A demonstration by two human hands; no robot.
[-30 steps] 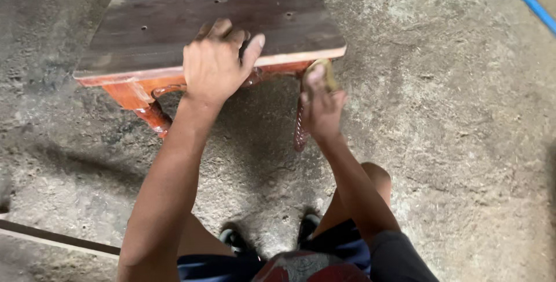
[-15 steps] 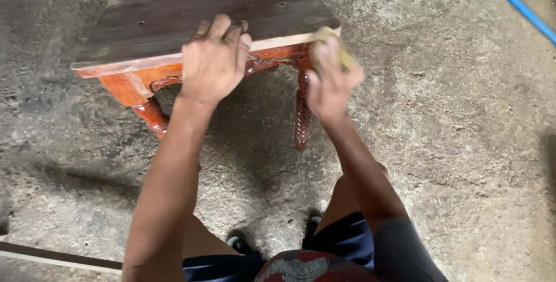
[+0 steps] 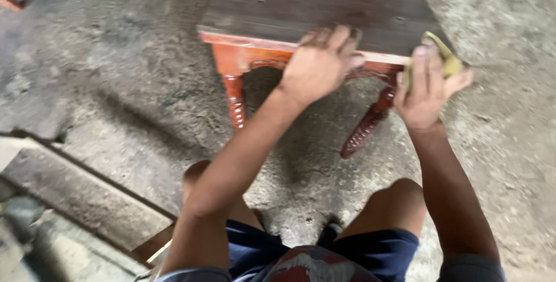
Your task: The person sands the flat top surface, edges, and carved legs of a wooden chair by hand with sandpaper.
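Observation:
A small wooden table (image 3: pixel 301 4) with a dark top and reddish turned legs stands on the concrete floor in front of me. My left hand (image 3: pixel 321 62) lies palm down over the table's near edge, fingers curled onto the top. My right hand (image 3: pixel 427 85) grips a yellowish pad (image 3: pixel 447 57), which looks like sandpaper or a cloth, and presses it against the table's near right corner, above the right leg (image 3: pixel 366 125). The left leg (image 3: pixel 234 99) stands free below the left corner.
My bare knees and dark blue shorts (image 3: pixel 370 253) fill the bottom of the view as I squat. A wooden plank (image 3: pixel 87 201) lies on the rough concrete at the lower left.
My right hand has moved with the pad from the right leg up to the table's corner. The view has shifted, so the table sits more to the right.

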